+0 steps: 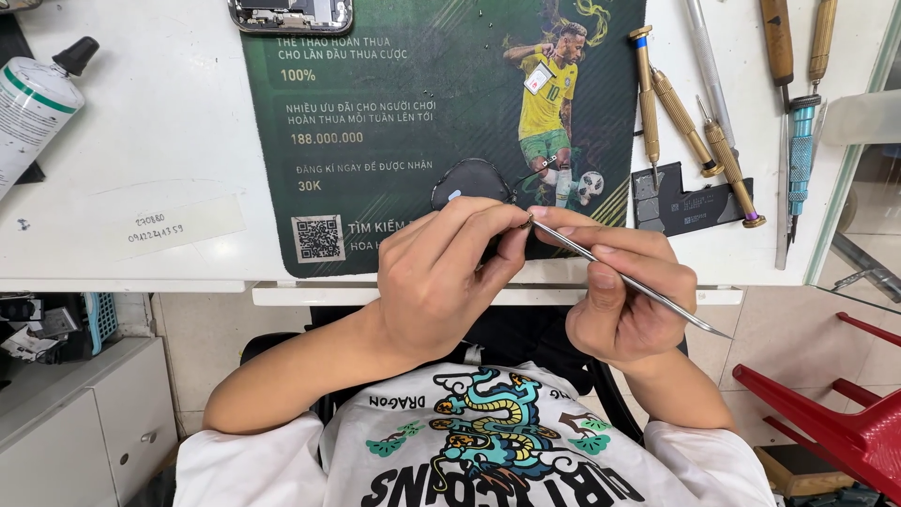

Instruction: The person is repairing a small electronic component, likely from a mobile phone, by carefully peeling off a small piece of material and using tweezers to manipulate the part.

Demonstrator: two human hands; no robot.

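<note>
Steel tweezers (629, 280) sit pinched in the right hand (624, 300); the left hand (441, 282) pinches a tiny part at their tip, above the green mat (394, 141).

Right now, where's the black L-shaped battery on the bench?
In the head view the black L-shaped battery lies on the white bench, right of the green mat and beyond the right hand, beneath the tips of the brass-handled screwdrivers.

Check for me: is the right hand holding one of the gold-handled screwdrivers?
No, the right hand grips slim metal tweezers, while the gold-handled screwdrivers lie untouched on the white table.
</note>
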